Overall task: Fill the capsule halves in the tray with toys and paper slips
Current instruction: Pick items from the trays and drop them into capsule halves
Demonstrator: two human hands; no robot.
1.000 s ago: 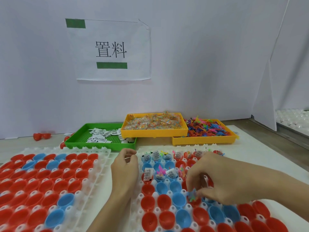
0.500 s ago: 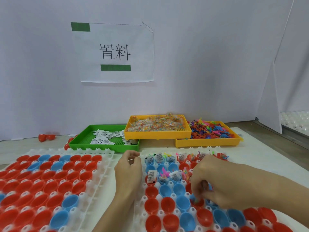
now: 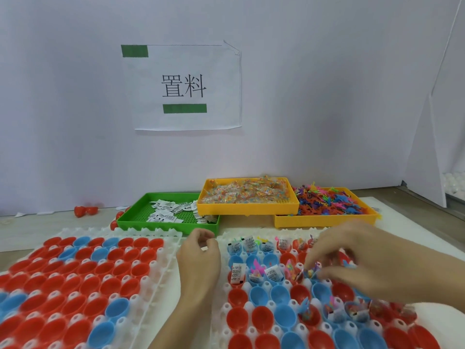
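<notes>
Currently, head view: my right hand (image 3: 357, 258) pinches a small toy (image 3: 312, 272) over the right tray (image 3: 221, 293), second row. My left hand (image 3: 198, 258) rests curled beside it; whether it holds slips, I cannot tell. Risk: a crowded neighbouring cup could deflect the toy, leaving its cup unfilled.

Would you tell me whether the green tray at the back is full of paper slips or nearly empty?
Partly filled: the green tray holds a loose scatter of paper slips, with bare mesh floor showing around them.
</notes>
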